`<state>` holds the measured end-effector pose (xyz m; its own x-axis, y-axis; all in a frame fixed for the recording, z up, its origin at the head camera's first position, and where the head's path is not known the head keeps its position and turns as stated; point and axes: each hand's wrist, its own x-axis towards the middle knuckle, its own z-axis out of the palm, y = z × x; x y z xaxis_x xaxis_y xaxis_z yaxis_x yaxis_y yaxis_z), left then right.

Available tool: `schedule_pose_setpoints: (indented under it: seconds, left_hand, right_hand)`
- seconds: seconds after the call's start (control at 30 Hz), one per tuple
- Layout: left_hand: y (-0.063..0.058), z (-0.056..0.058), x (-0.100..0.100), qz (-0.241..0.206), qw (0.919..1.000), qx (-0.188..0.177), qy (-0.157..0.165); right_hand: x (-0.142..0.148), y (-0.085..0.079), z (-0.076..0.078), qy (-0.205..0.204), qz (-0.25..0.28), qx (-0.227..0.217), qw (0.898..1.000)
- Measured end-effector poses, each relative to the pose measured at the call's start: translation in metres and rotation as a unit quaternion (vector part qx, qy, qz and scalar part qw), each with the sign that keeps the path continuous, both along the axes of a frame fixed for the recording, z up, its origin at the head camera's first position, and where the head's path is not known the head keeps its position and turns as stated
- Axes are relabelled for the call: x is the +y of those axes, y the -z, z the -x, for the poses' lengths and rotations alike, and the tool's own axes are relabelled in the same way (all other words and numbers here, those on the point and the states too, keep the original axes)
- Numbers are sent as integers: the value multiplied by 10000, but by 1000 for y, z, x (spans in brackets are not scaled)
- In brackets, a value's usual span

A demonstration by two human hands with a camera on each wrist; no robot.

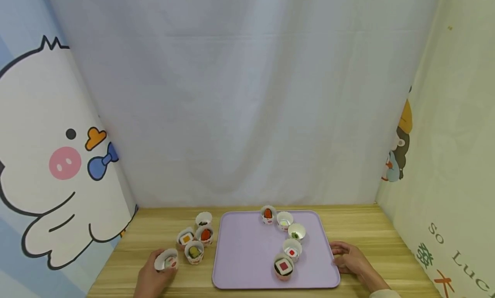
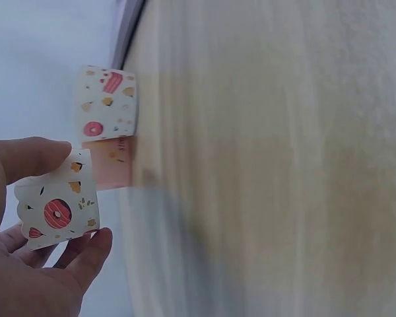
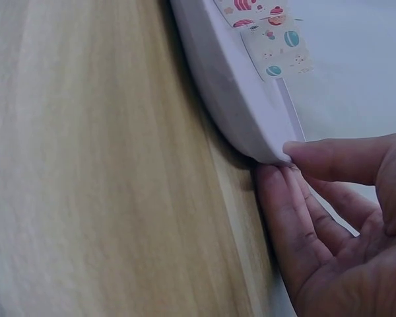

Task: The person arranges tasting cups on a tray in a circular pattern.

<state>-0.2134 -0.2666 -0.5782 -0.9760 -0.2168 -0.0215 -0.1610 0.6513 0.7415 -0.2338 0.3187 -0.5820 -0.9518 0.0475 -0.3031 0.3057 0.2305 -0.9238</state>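
Note:
My left hand (image 1: 151, 275) holds a white paper baking cup (image 2: 58, 206) printed with a pink doughnut, thumb on one side and fingers on the other. In the head view a pale piece shows inside this cup, though its kind is hard to tell. Just right of that hand, several more paper cups (image 1: 194, 252) stand grouped on the wooden table. My right hand (image 1: 349, 259) pinches the right rim of a lilac tray (image 1: 243, 250), the thumb (image 3: 333, 158) on top of the rim and fingers against its underside. The tray lies on the table between both hands.
On the tray's right half, several filled paper cups run from a cup with an orange-red piece (image 1: 268, 214) at the back to one with a white-and-red square piece (image 1: 284, 268) in front. A white curtain (image 1: 247, 117) hangs behind the table (image 1: 359, 223); printed cloths flank it.

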Motion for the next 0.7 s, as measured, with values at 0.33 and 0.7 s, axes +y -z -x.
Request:
schedule_pose_setpoints:
  seconds: [0.33, 0.7]
  left_hand:
    - [-30, -8, 0, -438, 9989, -189, 0]
    - [-66, -19, 36, -892, 9950, 199, 394]
  right_hand:
    - [1, 1, 1, -44, -25, 7, 10000]
    - [-2, -1, 0, 92, -17, -47, 9999]
